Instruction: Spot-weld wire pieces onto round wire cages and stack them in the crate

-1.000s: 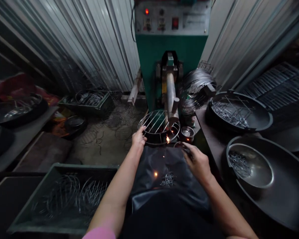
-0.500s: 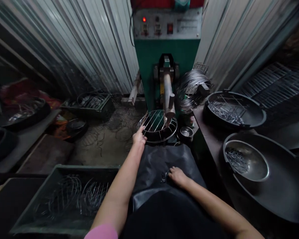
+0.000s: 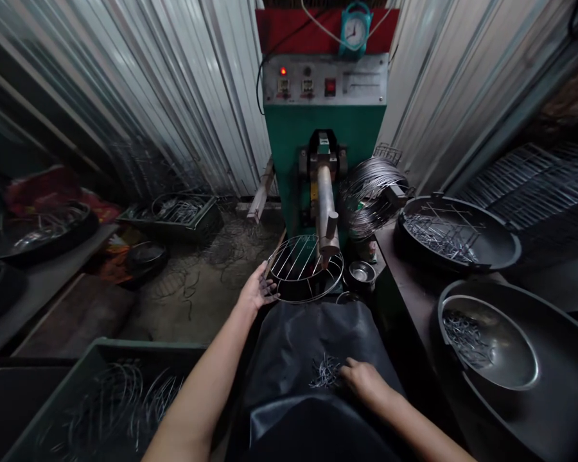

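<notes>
Well, right in front of the green machine [image 3: 284, 138] sits the round wire rack [image 3: 296, 260], its right side just below the end of the machine's metal arm [image 3: 326, 199]. The left hand [image 3: 256, 289] is at the rack's left rim, fingers spread and loose rather than closed around it. Farther out from the machine, a black apron [image 3: 313, 333] covers the person's lap, and on it lies a little heap of short wire pieces [image 3: 325, 372]. The right hand [image 3: 363, 378] is at the heap's right edge, fingers curled; I can't tell from here whether they pinch a piece. Just right of the machine hangs a coil of wire [image 3: 373, 192], with a small metal bowl [image 3: 361, 272] below it. Farther right of the machine stands a dark pan [image 3: 501, 240] holding more wire. A red light [image 3: 283, 70] glows on the machine's panel.
</notes>
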Available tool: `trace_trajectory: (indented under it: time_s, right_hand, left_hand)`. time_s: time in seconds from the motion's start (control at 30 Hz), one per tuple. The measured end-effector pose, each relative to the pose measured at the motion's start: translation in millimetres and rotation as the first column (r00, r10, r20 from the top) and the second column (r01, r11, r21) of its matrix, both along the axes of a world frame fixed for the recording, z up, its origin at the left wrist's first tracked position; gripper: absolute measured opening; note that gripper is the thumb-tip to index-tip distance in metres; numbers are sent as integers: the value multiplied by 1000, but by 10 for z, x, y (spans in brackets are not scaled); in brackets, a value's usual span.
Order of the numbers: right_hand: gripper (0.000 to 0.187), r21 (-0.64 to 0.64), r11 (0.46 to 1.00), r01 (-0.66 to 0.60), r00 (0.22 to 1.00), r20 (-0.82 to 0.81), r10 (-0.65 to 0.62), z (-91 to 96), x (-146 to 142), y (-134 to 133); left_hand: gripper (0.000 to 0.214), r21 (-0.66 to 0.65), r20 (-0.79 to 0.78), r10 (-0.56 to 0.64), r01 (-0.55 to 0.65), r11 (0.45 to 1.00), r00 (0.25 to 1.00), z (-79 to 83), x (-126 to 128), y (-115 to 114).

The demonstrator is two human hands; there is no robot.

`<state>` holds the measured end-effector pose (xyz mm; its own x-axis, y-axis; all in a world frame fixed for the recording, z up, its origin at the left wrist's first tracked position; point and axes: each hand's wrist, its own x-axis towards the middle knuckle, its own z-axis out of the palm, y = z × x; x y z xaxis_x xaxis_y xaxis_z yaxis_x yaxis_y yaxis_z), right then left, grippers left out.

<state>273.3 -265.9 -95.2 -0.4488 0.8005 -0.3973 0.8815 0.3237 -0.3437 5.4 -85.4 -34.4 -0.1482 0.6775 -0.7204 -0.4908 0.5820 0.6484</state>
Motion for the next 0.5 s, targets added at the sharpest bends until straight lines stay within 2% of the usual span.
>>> trace_trajectory:
  time_s: [0.13, 0.27, 0.33, 0.4, 0.47, 0.5]
  right_hand:
    - [30, 13, 971, 240, 944, -239, -230, -87, 184, -38]
    - [21, -95, 917, 387, 810, -440, -387, -220, 331, -50]
    - [23, -166, 862, 479, 657, -582, -478, -129, 341, 43]
    - [31, -243, 775, 583, 419, -728, -543, 93, 275, 229]
    - [36, -316, 701, 639, 169, -831, -530, 371, 130, 474]
    - [35, -328, 698, 636, 96, -865, -493, 498, 39, 600]
  left_hand:
    - [27, 23, 17, -123, 122, 992, 992, -18, -76, 189]
    - [31, 75, 80, -90, 84, 994, 993, -79, -25, 197]
    - [33, 117, 100, -48, 36, 993, 994, -99, -3, 125]
    - [35, 169, 105, 3, -21, 985, 994, -99, 25, 33]
    - [37, 210, 93, 45, -64, 976, 995, -78, 70, -51]
    - [38, 225, 79, 57, -73, 972, 995, -61, 97, -86]
